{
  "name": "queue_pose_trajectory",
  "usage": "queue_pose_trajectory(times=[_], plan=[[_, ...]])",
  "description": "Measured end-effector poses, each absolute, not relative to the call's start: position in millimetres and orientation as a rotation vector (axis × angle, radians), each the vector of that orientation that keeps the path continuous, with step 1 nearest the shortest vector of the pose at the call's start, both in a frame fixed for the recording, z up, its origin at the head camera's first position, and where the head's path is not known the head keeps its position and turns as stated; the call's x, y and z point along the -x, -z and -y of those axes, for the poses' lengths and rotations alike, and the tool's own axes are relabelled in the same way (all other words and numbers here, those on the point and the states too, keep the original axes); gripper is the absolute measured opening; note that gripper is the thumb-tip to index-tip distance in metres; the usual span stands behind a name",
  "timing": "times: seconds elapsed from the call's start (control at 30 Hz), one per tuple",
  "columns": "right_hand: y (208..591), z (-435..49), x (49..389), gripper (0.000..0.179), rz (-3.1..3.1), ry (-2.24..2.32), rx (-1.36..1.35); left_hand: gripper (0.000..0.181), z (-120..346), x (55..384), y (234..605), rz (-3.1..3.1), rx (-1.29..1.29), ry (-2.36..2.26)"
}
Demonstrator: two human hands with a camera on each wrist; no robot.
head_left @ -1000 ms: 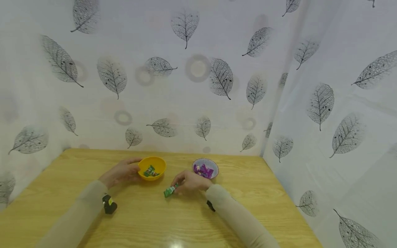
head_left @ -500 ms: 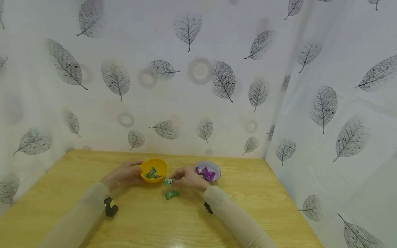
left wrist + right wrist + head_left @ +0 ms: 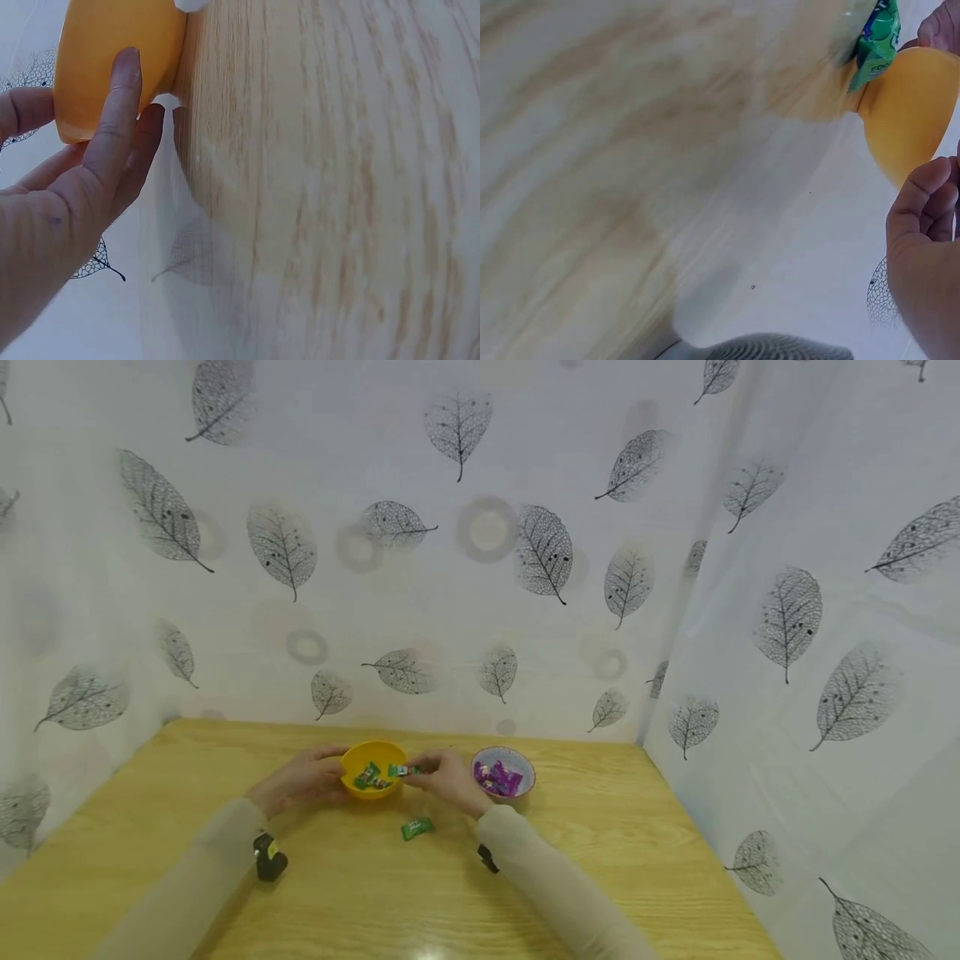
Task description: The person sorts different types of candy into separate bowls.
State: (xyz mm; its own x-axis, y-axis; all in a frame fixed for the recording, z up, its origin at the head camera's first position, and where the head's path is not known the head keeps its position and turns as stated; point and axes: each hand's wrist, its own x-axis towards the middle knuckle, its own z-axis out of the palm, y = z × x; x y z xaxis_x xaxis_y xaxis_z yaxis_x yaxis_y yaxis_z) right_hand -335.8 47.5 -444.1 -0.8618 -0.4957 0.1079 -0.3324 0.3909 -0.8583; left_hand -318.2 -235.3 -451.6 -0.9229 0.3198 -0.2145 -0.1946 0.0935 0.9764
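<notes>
My left hand (image 3: 303,779) holds the yellow bowl (image 3: 375,750) at its left side; in the left wrist view its fingers spread over the bowl's outer wall (image 3: 94,67). A few green-wrapped candies (image 3: 367,776) lie inside. Over the bowl's right rim, my right hand (image 3: 447,779) pinches another green-wrapped candy (image 3: 401,771) by one end. That held candy is hidden in the right wrist view, where curled fingertips (image 3: 928,176) show beside the bowl. One more green candy (image 3: 417,828) lies on the table in front of the bowl.
A pale bowl (image 3: 528,765) with several purple-wrapped candies (image 3: 498,778) stands just right of my right hand. Both bowls sit toward the back of the wooden table (image 3: 360,885). Leaf-patterned sheeting (image 3: 420,610) closes off the back and right side.
My right hand has lifted one green candy off the table and carried it up and left to the yellow bowl's rim, leaving another behind. The left hand stays at the bowl.
</notes>
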Motion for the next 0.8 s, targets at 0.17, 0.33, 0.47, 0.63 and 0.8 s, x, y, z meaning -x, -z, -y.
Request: queue_pose_trajectory(times=[0.17, 0.33, 0.47, 0.63, 0.8], plan=[[444, -41, 337, 0.027, -2.496, 1.471, 0.727, 0.06, 235, 319, 451, -1.988, -0.105, -1.906], [446, -35, 339, 0.024, -2.471, 1.506, 0.68, 0.061, 235, 319, 451, -1.99, -0.097, -1.9], [445, -30, 338, 0.021, -2.476, 1.547, 0.656, 0.062, 236, 319, 452, -2.004, -0.099, -1.886], [444, -24, 339, 0.021, -2.524, 1.558, 0.577, 0.062, 236, 319, 452, -2.003, -0.109, -1.885], [442, -21, 338, 0.024, -2.535, 1.567, 0.555, 0.063, 235, 317, 450, -1.987, -0.114, -1.895]])
